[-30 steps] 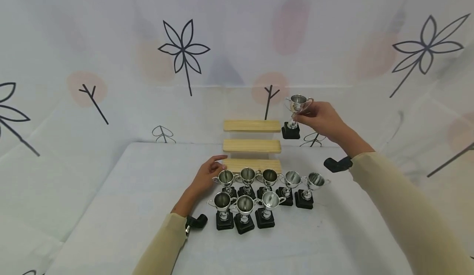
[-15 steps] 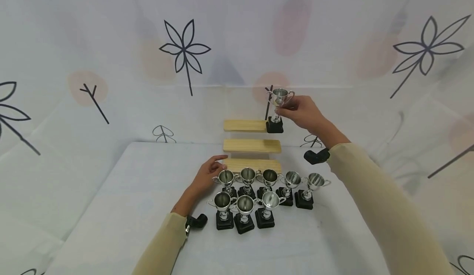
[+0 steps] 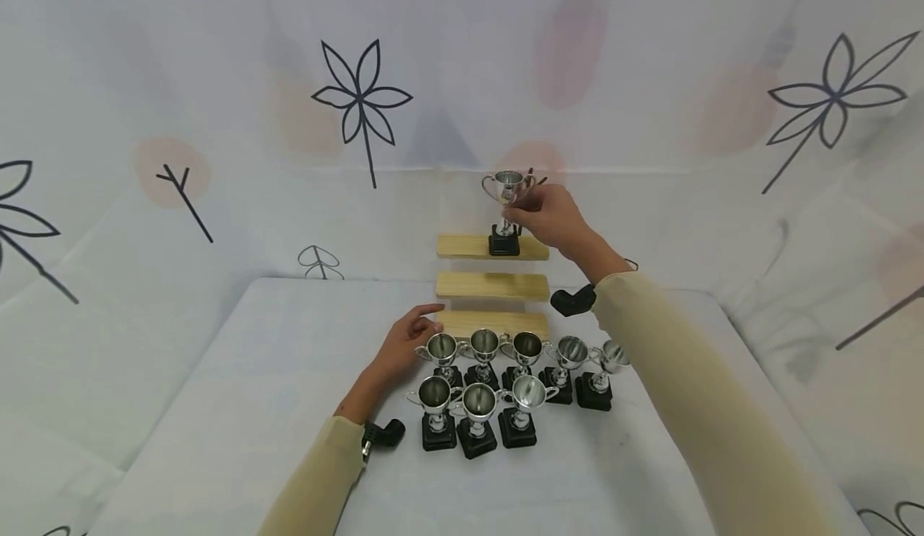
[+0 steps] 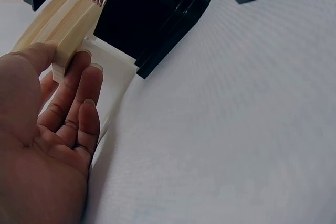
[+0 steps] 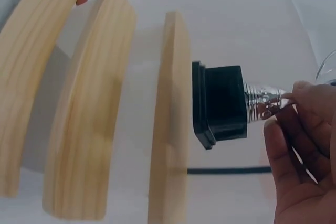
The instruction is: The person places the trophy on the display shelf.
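My right hand [image 3: 554, 217] pinches a small silver trophy cup [image 3: 504, 241] by its stem, upright over the top wooden board [image 3: 458, 246] of a three-step shelf. In the right wrist view the cup's black base [image 5: 223, 103] is very close to that board; whether they touch, I cannot tell. My left hand [image 3: 403, 345] holds the left end of the lowest board [image 3: 492, 323]. In the left wrist view its thumb lies on top of the wood [image 4: 73, 30], with fingers against the edge and underside.
Several more trophy cups [image 3: 480, 399] stand in two rows on the white table [image 3: 289, 359], just in front of the shelf. The shelf's middle board [image 3: 491, 286] bears nothing. Behind rises a white cloth backdrop [image 3: 447, 62] with drawn flowers.
My right hand has carried the trophy cup leftwards, from beside the shelf's right end to over the middle of the top board. The left hand has stayed in place.
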{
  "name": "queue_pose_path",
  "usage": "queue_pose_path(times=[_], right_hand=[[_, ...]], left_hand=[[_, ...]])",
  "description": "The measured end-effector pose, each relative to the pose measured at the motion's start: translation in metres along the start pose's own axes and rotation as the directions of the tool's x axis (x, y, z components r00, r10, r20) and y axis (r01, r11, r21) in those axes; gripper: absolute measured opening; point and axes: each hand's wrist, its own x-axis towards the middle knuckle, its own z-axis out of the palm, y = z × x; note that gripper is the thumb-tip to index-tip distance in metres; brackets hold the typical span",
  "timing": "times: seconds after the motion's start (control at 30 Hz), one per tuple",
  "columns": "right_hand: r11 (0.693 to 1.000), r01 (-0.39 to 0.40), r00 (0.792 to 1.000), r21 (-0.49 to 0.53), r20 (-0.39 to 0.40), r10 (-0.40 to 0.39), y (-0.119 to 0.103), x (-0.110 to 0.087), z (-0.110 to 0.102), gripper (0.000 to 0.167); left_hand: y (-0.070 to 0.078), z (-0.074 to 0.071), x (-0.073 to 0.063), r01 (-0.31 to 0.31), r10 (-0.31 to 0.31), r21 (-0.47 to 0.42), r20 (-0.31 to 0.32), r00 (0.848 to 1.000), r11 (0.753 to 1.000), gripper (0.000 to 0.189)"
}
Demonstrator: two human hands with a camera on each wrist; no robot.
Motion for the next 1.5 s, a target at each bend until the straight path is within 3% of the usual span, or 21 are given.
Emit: queue_pose_path(times=[0.4, 0.63, 1.1, 1.5], right_hand=[[0.997, -0.068, 0.997, 0.040, -0.036, 0.070, -0.010, 0.011, 0.033, 0.027], [0.993, -0.087, 0.995, 0.078, -0.051, 0.091, -0.011, 0.013, 0.046, 0.027], [0.990, -0.074, 0.994, 0.119, -0.074, 0.083, -0.011, 0.020, 0.061, 0.028], [0.995, -0.043, 0.996, 0.088, -0.071, 0.049, -0.016, 0.019, 0.067, 0.026]], left_hand=[[-0.005, 0.002, 0.001, -0.014, 0.014, -0.001, 0.003, 1.000, 1.000, 0.045], [-0.005, 0.003, 0.001, 0.007, -0.007, 0.000, 0.006, 1.000, 1.000, 0.046], [-0.002, 0.003, 0.002, 0.000, 0.000, 0.001, 0.021, 1.000, 1.000, 0.046], [-0.003, -0.001, 0.000, 0.011, -0.011, -0.007, 0.003, 1.000, 1.000, 0.044]])
